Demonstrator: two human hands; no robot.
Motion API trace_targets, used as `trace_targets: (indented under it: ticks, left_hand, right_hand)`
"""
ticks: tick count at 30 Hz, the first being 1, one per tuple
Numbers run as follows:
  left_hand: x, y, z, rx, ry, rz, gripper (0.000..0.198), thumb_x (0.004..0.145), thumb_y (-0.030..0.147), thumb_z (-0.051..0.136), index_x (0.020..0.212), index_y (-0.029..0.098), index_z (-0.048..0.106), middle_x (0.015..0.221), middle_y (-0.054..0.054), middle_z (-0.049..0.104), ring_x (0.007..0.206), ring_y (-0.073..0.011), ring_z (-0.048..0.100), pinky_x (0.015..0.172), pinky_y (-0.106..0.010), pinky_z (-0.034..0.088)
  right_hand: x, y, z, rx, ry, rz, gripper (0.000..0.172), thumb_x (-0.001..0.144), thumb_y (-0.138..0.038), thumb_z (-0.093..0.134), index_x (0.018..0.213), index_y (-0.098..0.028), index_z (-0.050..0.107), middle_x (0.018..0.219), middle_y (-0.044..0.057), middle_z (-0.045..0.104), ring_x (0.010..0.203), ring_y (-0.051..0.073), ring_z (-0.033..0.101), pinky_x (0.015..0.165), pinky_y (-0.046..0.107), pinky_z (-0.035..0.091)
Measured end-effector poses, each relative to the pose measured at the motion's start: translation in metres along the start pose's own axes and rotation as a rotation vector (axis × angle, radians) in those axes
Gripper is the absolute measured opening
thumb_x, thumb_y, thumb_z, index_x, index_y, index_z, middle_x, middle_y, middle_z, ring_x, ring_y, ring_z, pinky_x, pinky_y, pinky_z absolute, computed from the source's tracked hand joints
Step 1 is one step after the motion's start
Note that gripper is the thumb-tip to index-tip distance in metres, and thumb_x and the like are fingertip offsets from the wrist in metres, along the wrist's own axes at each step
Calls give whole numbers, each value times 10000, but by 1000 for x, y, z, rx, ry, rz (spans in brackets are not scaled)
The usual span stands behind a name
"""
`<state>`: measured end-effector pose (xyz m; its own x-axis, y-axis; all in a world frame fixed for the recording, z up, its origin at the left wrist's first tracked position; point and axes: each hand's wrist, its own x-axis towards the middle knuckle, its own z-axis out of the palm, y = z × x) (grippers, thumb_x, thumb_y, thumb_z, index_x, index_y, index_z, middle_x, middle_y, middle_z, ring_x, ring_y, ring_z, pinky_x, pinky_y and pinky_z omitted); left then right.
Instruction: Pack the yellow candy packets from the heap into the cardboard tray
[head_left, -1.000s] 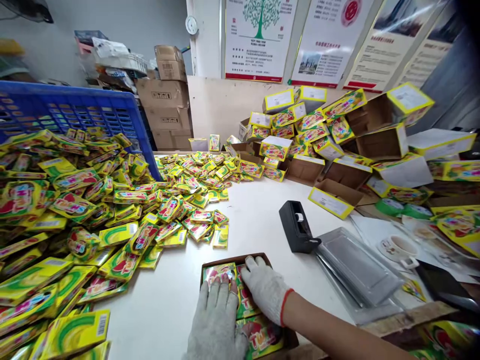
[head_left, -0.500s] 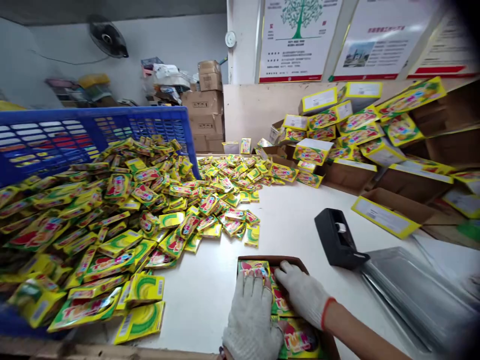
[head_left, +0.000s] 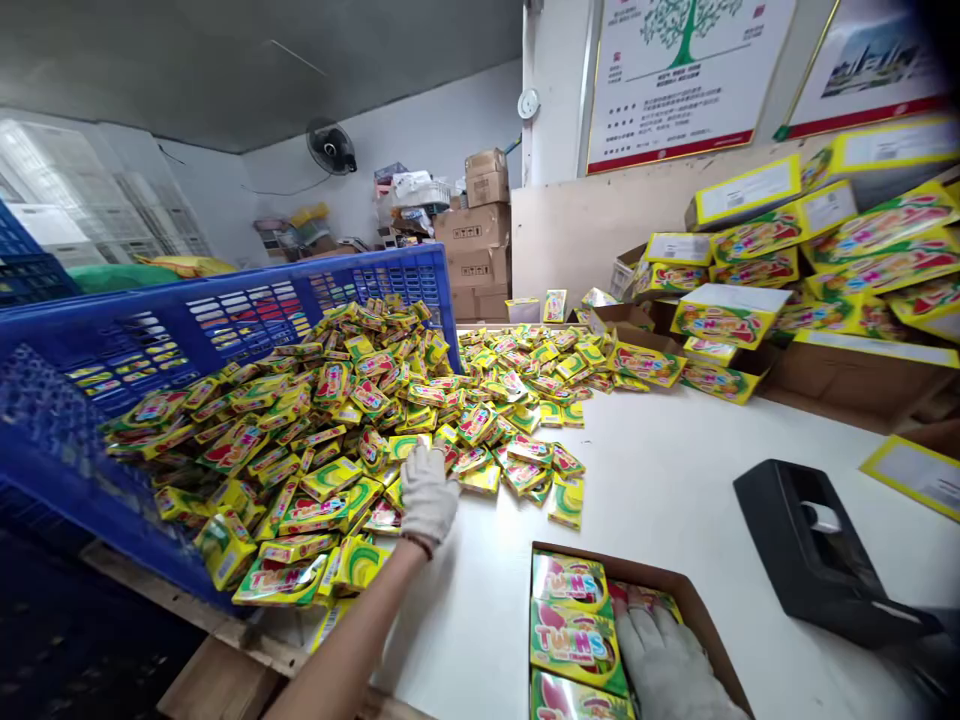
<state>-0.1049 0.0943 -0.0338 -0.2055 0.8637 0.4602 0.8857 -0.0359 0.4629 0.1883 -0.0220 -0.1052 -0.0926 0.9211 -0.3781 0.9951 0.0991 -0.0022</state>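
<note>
My left hand (head_left: 427, 495), in a white knit glove, reaches to the near edge of a heap of small yellow-green candy packets (head_left: 330, 385). Its fingers stretch forward over the packets at the heap's edge, and no packet shows lifted in them. My right hand (head_left: 671, 660), also gloved, lies with fingers stretched out inside an open cardboard display box (head_left: 701, 590). Beneath those fingers is a packet, mostly covered. Down the box's left side, several upright-printed "TWINS" packets (head_left: 574, 640) lie flat in a column.
A blue plastic crate (head_left: 225, 310) lies tipped at left, spilling packets onto the white table (head_left: 637, 470). A black tape dispenser (head_left: 795, 530) stands at right. Several display boxes (head_left: 735, 310) are stacked at the back right. Cartons (head_left: 472, 240) and a wall fan (head_left: 330, 147) are behind.
My left hand has left the display box and moved up-left to the packet heap. My right hand stays in the box, now lower in it. The view has swung left.
</note>
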Motion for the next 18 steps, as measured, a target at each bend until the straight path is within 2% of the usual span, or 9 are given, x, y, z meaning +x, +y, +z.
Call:
trace_targets:
  ticks: [1, 3, 6, 8, 10, 12, 14, 16, 18]
  left_hand:
    - [14, -12, -3, -5, -5, -53, 556, 773, 125, 594, 1319, 43, 532, 1421, -268, 449, 1417, -426, 292, 1172, -630, 174]
    - [26, -28, -9, -50, -31, -113, 467, 761, 103, 579, 1224, 43, 585, 1246, -253, 572, 1326, -433, 413, 1135, -654, 216]
    - [8, -24, -21, -206, -51, -154, 388, 797, 108, 542, 1180, 69, 588, 1176, -206, 608, 1241, -354, 509, 1126, -584, 297]
    - [-22, 0, -30, -368, -70, -166, 414, 849, 144, 517, 1260, 92, 524, 1234, -173, 598, 1191, -264, 558, 1088, -454, 404]
    - [-58, 37, -37, -547, -140, -147, 404, 892, 207, 515, 1287, 127, 498, 1248, -127, 610, 1152, -198, 592, 1017, -336, 479]
    - [-95, 78, -39, -690, -250, -115, 354, 888, 233, 540, 1235, 165, 547, 1165, -77, 659, 1056, -172, 639, 912, -278, 534]
    - [-126, 111, -40, -859, -375, -103, 344, 824, 199, 610, 1167, 180, 617, 1124, -53, 675, 1035, -172, 645, 924, -272, 529]
    - [-142, 125, -42, -908, -446, -58, 340, 807, 193, 618, 1145, 192, 650, 1093, -41, 681, 1015, -166, 644, 925, -264, 526]
    - [-137, 115, -45, -743, -442, 49, 351, 856, 255, 568, 1193, 180, 632, 1086, -51, 681, 980, -153, 648, 884, -248, 541]
  right_hand:
    - [-1, -1, -3, 6, -6, 0, 641, 876, -120, 295, 1511, -142, 382, 1556, 173, 387, 1431, 405, 357, 1081, 571, 419]
    - [-5, 1, -9, 25, 8, 2, 642, 870, -111, 300, 1501, -145, 410, 1545, 170, 409, 1418, 395, 382, 1105, 564, 399]
    - [-13, 13, -17, 139, 74, -57, 625, 825, -106, 404, 1440, -145, 505, 1526, 159, 441, 1412, 350, 409, 1161, 490, 370]
    - [-19, 24, -23, 318, 172, -136, 552, 816, -148, 442, 1349, -157, 584, 1474, 152, 506, 1365, 317, 476, 1153, 445, 395]
    - [-25, 29, -31, 584, 262, -174, 471, 865, -275, 438, 1305, -198, 588, 1390, 136, 581, 1261, 293, 570, 1080, 427, 474]
    - [-31, 25, -42, 888, 270, -177, 501, 882, -449, 470, 1319, -217, 550, 1308, 128, 633, 1149, 291, 635, 967, 413, 546]
    - [-39, 17, -55, 1143, 226, -215, 595, 864, -580, 510, 1315, -192, 541, 1244, 132, 665, 1079, 285, 661, 897, 385, 567]
    - [-47, 15, -70, 1244, 214, -296, 558, 864, -580, 535, 1225, -157, 588, 1165, 130, 692, 1032, 270, 664, 880, 364, 557]
    - [-54, 24, -87, 1176, 229, -350, 467, 861, -501, 560, 1170, -152, 593, 1120, 108, 701, 991, 244, 662, 848, 344, 553]
